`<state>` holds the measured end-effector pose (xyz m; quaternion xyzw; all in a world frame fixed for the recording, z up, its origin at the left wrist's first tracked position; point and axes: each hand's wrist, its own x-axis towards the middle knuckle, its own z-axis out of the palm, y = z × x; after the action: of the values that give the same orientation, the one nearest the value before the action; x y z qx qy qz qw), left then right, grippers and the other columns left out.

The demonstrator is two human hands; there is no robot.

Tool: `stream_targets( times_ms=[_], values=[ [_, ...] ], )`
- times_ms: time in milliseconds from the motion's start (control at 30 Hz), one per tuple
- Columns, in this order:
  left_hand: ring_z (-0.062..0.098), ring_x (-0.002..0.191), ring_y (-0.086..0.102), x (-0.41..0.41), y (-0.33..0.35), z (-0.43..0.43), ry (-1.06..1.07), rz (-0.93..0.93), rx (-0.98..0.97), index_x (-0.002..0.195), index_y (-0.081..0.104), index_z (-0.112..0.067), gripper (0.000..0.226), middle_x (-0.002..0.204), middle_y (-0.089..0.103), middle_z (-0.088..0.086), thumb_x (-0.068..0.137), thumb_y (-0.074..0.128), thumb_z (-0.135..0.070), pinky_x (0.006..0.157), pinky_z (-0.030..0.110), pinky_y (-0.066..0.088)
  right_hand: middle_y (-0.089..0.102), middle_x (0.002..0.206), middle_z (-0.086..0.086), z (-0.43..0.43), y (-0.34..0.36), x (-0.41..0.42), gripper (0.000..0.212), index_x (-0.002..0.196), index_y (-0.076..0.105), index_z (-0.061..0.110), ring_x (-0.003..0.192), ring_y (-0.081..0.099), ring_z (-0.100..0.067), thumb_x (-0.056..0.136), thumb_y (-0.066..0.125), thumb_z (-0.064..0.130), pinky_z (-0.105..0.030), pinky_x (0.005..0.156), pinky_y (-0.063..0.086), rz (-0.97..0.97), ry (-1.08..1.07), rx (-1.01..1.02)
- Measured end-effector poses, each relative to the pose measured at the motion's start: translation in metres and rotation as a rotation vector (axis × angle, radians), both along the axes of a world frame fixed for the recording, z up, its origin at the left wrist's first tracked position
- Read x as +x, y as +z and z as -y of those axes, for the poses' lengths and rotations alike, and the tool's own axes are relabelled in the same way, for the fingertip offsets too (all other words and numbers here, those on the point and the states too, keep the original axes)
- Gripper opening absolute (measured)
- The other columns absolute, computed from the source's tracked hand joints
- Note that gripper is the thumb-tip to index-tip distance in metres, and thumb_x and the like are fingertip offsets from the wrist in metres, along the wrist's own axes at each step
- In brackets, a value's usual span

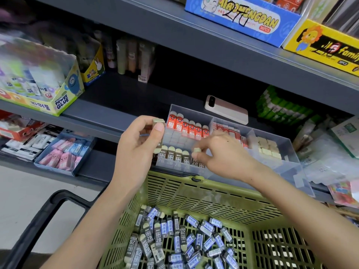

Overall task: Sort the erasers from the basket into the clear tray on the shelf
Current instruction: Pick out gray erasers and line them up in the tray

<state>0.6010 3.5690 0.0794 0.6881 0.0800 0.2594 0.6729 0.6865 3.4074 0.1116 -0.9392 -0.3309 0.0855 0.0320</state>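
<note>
Stationery-shop shelf (pixel 108 113), dark grey, stock on every tier; glue box (pixel 58 101) at 9 o'clock, phone (pixel 226 111) lying flat at 12 o'clock behind the tray. Item: clear tray (pixel 287 144), compartmented, on shelf edge just past centre, approx. 2 o'clock. Contents: red-sleeved erasers (pixel 186 127) upright in rear-left section; cream blocks (pixel 268 148) in right section; front row (pixel 171 154) of brown 2B-sleeved erasers standing upright in front-left section, row part-built. Left grip (pixel 139 144), at 9 o'clock of tray: thumb and fingers closed round a held eraser (pixel 158 121), cream end up; whether more are stacked behind it, can't tell. Right grip (pixel 221 152), over front row: fingertips pinching a second eraser (pixel 197 151), at the row's right end, apparently mid-placement. Basket (pixel 194 193), green plastic, at 6 o'clock directly below tray. Loose erasers (pixel 182 239) in basket: dozens, mixed black 2B and blue sleeves, heaped w/o order. Status, est.: early-to-mid; one short row seated, bulk of stock unsorted, blue-sleeved type not seen in tray.
</note>
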Motion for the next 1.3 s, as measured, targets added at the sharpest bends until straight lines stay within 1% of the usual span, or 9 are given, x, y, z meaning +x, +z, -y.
stream_targets(
  times_ms=[267, 467, 600, 767, 867, 933, 1100, 1200, 1300],
  values=[
    [-0.006, 0.082, 0.055, 0.000, -0.002, -0.001, 0.005, -0.030, -0.015, 0.086, 0.063, -0.030, 0.013, 0.084, 0.063, -0.022, 0.088, 0.050, -0.032, 0.074, 0.007, 0.040, 0.066, 0.099, 0.004, -0.002, -0.001, 0.002, 0.021, 0.113, 0.059, 0.022, 0.104, 0.048, -0.017, 0.092, 0.053, 0.023, -0.029, 0.081, 0.036, -0.004, -0.056, 0.072],
    [-0.004, 0.084, 0.056, 0.000, -0.003, -0.001, 0.014, -0.041, -0.011, 0.088, 0.063, -0.029, 0.015, 0.086, 0.064, -0.020, 0.089, 0.049, -0.033, 0.075, 0.007, 0.040, 0.062, 0.080, 0.012, -0.003, 0.000, 0.003, 0.010, 0.081, 0.063, 0.026, 0.086, 0.051, -0.012, 0.079, 0.071, 0.032, -0.027, 0.064, 0.025, 0.089, -0.102, 0.169],
    [-0.004, 0.084, 0.056, 0.001, -0.004, -0.001, 0.015, -0.040, -0.004, 0.088, 0.063, -0.030, 0.014, 0.086, 0.063, -0.021, 0.091, 0.050, -0.031, 0.075, 0.007, 0.041, 0.064, 0.080, 0.012, 0.000, -0.007, 0.000, 0.010, 0.088, 0.075, 0.031, 0.084, 0.036, -0.009, 0.080, 0.070, 0.033, -0.026, 0.063, 0.023, 0.171, -0.070, 0.109],
    [-0.005, 0.082, 0.055, 0.000, -0.004, 0.001, 0.001, -0.043, 0.003, 0.088, 0.064, -0.028, 0.013, 0.084, 0.063, -0.021, 0.093, 0.052, -0.024, 0.075, 0.008, 0.041, 0.026, 0.061, 0.014, 0.001, -0.009, 0.000, 0.018, 0.098, 0.073, 0.034, 0.075, 0.027, -0.012, 0.089, 0.059, 0.034, -0.028, 0.061, 0.018, 0.212, 0.020, 0.038],
    [0.006, 0.085, 0.058, 0.001, -0.003, 0.001, -0.011, -0.047, -0.023, 0.093, 0.067, -0.024, 0.010, 0.092, 0.066, -0.008, 0.093, 0.058, -0.020, 0.078, 0.018, 0.046, 0.037, 0.067, 0.009, 0.000, -0.005, -0.001, 0.022, 0.102, 0.071, 0.035, 0.082, 0.040, -0.017, 0.092, 0.051, 0.034, -0.029, 0.065, 0.018, 0.305, 0.080, -0.067],
    [0.015, 0.084, 0.059, 0.000, -0.002, 0.002, -0.024, -0.051, -0.050, 0.094, 0.069, -0.023, 0.010, 0.094, 0.067, 0.004, 0.088, 0.062, -0.025, 0.077, 0.025, 0.048, 0.051, 0.071, 0.008, 0.001, 0.000, -0.003, 0.021, 0.099, 0.071, 0.032, 0.081, 0.045, -0.015, 0.092, 0.052, 0.034, -0.027, 0.065, 0.021, 0.326, 0.021, 0.078],
    [0.004, 0.073, 0.059, 0.000, 0.002, 0.001, -0.085, -0.024, -0.182, 0.091, 0.072, -0.025, 0.020, 0.081, 0.069, -0.008, 0.075, 0.070, -0.037, 0.069, 0.017, 0.046, 0.069, 0.082, 0.009, -0.011, 0.021, -0.018, 0.021, 0.103, 0.066, 0.028, 0.075, 0.060, 0.000, 0.083, 0.068, 0.025, -0.016, 0.071, 0.045, -0.390, -0.067, 0.728],
    [0.009, 0.079, 0.062, -0.001, 0.001, 0.001, -0.126, -0.001, -0.187, 0.094, 0.071, -0.021, 0.025, 0.084, 0.071, -0.004, 0.074, 0.071, -0.035, 0.070, 0.019, 0.049, 0.067, 0.075, 0.002, -0.022, 0.023, -0.026, 0.037, 0.111, 0.057, 0.019, 0.069, 0.062, -0.011, 0.079, 0.073, 0.012, -0.025, 0.068, 0.052, -0.597, -0.077, 0.755],
    [0.013, 0.074, 0.063, 0.000, 0.001, 0.000, -0.115, 0.024, -0.224, 0.094, 0.067, -0.013, 0.021, 0.079, 0.069, -0.001, 0.079, 0.070, -0.028, 0.069, 0.022, 0.051, 0.065, 0.068, -0.005, -0.028, 0.021, -0.030, 0.025, 0.103, 0.055, 0.011, 0.060, 0.063, -0.017, 0.082, 0.069, 0.010, -0.028, 0.058, 0.056, -0.682, -0.210, 0.781]
  ],
)
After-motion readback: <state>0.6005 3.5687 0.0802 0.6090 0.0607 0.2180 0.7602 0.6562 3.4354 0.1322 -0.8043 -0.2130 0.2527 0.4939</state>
